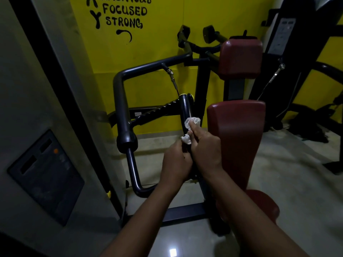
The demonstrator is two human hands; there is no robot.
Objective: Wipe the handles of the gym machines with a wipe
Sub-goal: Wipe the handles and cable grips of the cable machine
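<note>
**Wiping the centre handle, both hands on the bar**

Yellow wall [148, 52] fills the upper frame; red pad [235, 130] at centre right. Black handle [184, 108] is mid-frame, running down behind the hands. Right hand [206, 151] is clamped on the white wipe [192, 123], pressing it to the handle. Left hand [176, 164] is wrapped around the bar just below. Risk: the bunched wipe covers little, so the bar's far side likely gets missed; it could also tear or slip out.

Right hand [205, 149] with white wipe [192, 122] on black handle [185, 110], left hand [177, 162] apparently gripping below.
</note>
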